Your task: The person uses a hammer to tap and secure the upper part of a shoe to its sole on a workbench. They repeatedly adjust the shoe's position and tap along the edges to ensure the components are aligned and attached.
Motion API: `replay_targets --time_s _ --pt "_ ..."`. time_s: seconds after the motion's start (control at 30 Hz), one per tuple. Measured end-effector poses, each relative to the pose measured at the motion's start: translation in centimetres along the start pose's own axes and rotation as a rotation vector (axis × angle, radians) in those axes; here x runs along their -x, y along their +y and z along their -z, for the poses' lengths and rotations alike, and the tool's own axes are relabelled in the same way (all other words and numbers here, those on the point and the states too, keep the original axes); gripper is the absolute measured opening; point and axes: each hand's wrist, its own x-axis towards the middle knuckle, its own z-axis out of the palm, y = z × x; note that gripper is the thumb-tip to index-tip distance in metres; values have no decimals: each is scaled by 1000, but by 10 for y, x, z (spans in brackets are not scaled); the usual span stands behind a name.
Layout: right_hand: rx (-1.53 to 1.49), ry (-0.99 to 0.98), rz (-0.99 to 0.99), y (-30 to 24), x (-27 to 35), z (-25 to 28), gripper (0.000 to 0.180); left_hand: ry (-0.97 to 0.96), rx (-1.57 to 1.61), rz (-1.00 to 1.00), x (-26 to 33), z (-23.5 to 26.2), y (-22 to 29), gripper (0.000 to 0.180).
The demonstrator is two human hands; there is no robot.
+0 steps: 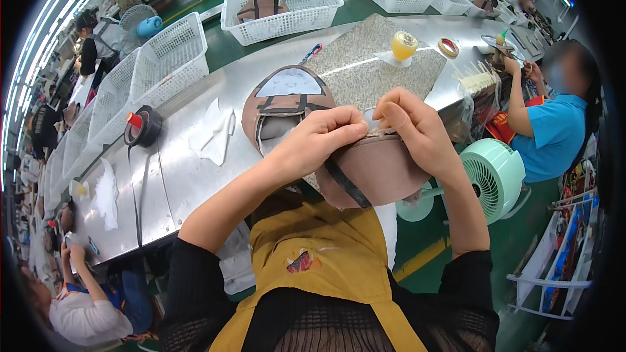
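Head view, centre: pinched brown piece [385, 168] at upper edge with left hand [331, 129] and right hand [417, 129], probably for tautness.

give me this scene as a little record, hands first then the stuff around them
left hand: holds the upper edge of a brown fabric piece
right hand: holds the same edge, close to the left hand
metal table: brown pouch with a pale panel, speckled grey slab, yellow-filled container
beyond the table: white baskets
right side: green fan, co-worker in blue shirt
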Motion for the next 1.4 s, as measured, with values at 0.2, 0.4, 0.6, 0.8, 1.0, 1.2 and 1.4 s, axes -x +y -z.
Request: replay_targets --time_s 0.2,0.4,0.6,0.8,1.0,1.2,1.4 --pt "-34 -153 -122 -8 3 6 21 -44 -11 5 0 3 -4 22" --pt "-55 -175 -186 -12 4 7 18 -24 -62 -43 3 1 -6 29" --pt "-22 -121 -187 -10 10 6 19 -36 -35 -46 5 0 -5 26" --pt "132 -139 -168 -25 11 6 18 -58 -12 -42 13 -1 -11 16" --pt "176 -454 -214 -52 15 24 12 -22 -69 -242 33 -21 -2 26" --pt "-262 -592 -231 -33 4 -11 15 277 -163 -199 82 -21 3 25" --pt "-344 -527 -129 -33 -2 -34 16 862 -59 -175 179 -28 -1 24"
